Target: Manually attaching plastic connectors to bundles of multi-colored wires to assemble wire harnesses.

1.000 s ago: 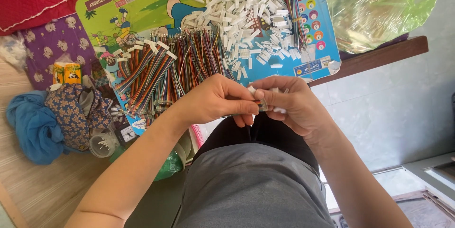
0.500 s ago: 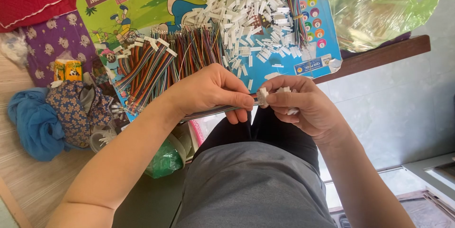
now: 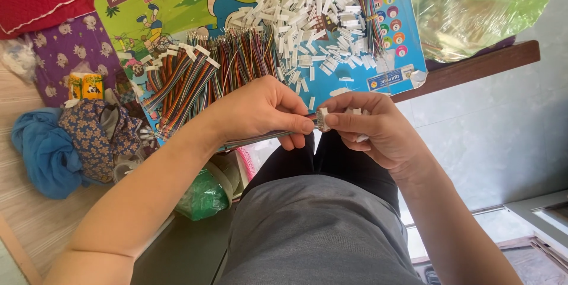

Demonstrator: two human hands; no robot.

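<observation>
Both hands have moved a little lower. Left hand (image 3: 260,110) pinches thin wires (image 3: 260,137); right hand (image 3: 370,128) pinches a small white plug (image 3: 323,119). A crooked push could bend the wires.

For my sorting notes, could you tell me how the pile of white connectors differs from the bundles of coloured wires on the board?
The white connectors are short, loose and scattered every way; the coloured wires are long, striped in many colours and lie in side-by-side bundles. Both rest on the cartoon board.
</observation>
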